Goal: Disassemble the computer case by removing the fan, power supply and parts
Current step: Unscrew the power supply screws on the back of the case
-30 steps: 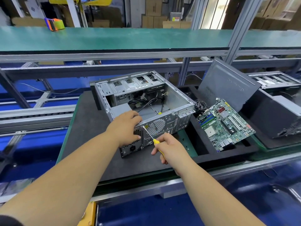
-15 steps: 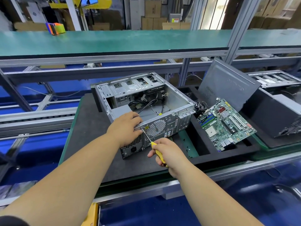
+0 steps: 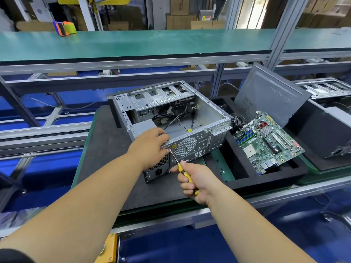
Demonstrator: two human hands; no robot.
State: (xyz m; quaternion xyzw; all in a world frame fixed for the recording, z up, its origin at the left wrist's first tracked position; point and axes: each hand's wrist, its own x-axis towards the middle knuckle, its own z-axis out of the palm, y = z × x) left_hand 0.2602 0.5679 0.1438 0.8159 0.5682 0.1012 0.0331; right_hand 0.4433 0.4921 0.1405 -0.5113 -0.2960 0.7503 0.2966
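An open silver computer case (image 3: 209,109) lies on its side on a black foam mat (image 3: 106,149), loose cables inside. Its grey power supply (image 3: 157,168) sits in the near left corner, with the vent and socket facing me. My left hand (image 3: 150,147) rests on the case's near top edge above the power supply, fingers curled over the rim. My right hand (image 3: 195,181) grips a yellow-handled screwdriver (image 3: 175,158). The screwdriver's tip touches the rear panel near a yellow warning sticker, beside the round fan grille (image 3: 185,147).
A green motherboard (image 3: 266,143) lies in a foam tray to the right, with a grey side panel (image 3: 269,95) leaning behind it. Another dark case (image 3: 322,133) stands at far right. A green conveyor shelf (image 3: 133,42) runs across the back.
My right hand with the screwdriver shifted slightly left and up along the rear panel. My left hand stayed on the case edge.
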